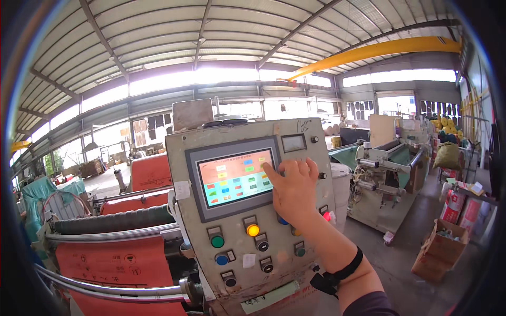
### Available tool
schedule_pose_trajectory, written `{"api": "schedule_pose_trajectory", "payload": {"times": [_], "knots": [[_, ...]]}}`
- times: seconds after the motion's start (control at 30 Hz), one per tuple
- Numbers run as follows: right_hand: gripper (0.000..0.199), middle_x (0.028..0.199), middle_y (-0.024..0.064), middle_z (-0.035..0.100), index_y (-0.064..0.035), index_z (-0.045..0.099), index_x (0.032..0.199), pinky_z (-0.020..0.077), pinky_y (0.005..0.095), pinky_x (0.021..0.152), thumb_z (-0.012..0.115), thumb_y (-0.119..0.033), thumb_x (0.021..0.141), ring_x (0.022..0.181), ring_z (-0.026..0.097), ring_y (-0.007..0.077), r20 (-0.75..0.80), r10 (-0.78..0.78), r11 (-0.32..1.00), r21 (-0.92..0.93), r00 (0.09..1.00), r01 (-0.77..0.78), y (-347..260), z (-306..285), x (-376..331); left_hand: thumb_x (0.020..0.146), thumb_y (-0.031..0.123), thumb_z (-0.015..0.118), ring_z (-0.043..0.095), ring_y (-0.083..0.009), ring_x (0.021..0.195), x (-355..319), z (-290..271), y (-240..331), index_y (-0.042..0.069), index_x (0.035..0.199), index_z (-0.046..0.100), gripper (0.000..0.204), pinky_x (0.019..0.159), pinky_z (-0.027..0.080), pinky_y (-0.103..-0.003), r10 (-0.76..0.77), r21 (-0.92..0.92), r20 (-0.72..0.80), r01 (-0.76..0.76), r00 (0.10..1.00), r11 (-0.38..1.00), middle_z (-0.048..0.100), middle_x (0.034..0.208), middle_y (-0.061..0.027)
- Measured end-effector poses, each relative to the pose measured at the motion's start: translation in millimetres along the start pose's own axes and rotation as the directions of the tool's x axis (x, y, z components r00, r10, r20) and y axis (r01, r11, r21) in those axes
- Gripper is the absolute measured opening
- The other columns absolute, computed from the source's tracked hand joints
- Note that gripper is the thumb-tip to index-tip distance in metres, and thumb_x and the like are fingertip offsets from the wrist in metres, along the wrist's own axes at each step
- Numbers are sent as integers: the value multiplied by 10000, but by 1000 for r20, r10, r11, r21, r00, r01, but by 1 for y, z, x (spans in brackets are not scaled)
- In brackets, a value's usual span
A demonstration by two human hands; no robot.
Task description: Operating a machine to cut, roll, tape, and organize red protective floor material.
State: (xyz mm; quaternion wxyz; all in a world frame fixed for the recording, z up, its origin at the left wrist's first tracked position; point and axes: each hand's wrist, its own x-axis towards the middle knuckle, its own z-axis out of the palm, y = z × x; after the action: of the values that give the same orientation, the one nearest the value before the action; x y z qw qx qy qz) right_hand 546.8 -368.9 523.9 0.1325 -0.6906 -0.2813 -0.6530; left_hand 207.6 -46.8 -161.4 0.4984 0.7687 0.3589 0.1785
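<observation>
My right hand (296, 189) reaches up from the lower right to a touchscreen (237, 181) with coloured blocks on it. Its index finger is at the screen's upper right edge; contact cannot be made out for sure. The other fingers are loosely bent and apart, and nothing is held in them. The screen sits in a beige control panel (190, 231). Below it are a lit yellow button (253, 230), a green button (217, 242), a blue button (222, 259) and several switches, some partly hidden behind my hand and forearm. A black strap circles my forearm. My left hand is out of view.
To the left, red printed sheet material (113, 263) runs under metal rollers (116, 231). Another machine (379, 179) stands at the right, with an open cardboard box (440, 250) on the floor beyond it. A yellow overhead crane beam (369, 55) spans the hall.
</observation>
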Motion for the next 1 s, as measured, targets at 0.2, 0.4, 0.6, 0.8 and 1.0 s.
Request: {"api": "schedule_pose_trajectory", "payload": {"times": [0.2,0.4,0.6,0.8,1.0], "knots": [[495,993,74,506,-129,660,1176,301,512,992,607,-21,696,968,475,277,63,-25,994,-105,998,32,-3,-16,3,990,416,495,603,-393,1018,16,-31,-18,24,1335,498,522,930,475,-452,27,65,60,-31,998,997,594,1200,-241],[372,768,79,536,-100,645,1174,422,463,686,602,-161,809,758,553,266,-25,-82,817,570,996,81,-116,-28,-82,989,416,500,610,-384,995,37,-76,-42,27,1336,497,521,917,482,-449,51,112,45,-56,998,992,601,1185,-233],[294,994,106,559,-91,626,1078,487,398,829,596,-136,789,964,564,266,128,-513,312,949,849,45,-311,-27,-255,988,415,505,617,-375,972,59,-127,-73,31,1337,496,520,905,488,-447,64,174,69,-75,996,982,608,1170,-225],[311,1098,159,599,-81,630,1134,482,430,885,576,-186,846,1054,573,350,394,-700,297,919,595,-259,-414,46,-371,986,415,509,624,-366,949,59,-177,-118,34,1338,495,519,893,495,-444,0,200,8,-1,1000,980,615,1155,-217],[365,1211,252,590,-9,595,1156,428,481,985,565,-252,886,1168,521,442,900,75,449,354,429,-820,-475,193,-442,985,415,514,631,-357,926,-49,-267,-201,37,1339,493,518,881,501,-441,-259,261,-146,290,955,921,622,1140,-210]]}}
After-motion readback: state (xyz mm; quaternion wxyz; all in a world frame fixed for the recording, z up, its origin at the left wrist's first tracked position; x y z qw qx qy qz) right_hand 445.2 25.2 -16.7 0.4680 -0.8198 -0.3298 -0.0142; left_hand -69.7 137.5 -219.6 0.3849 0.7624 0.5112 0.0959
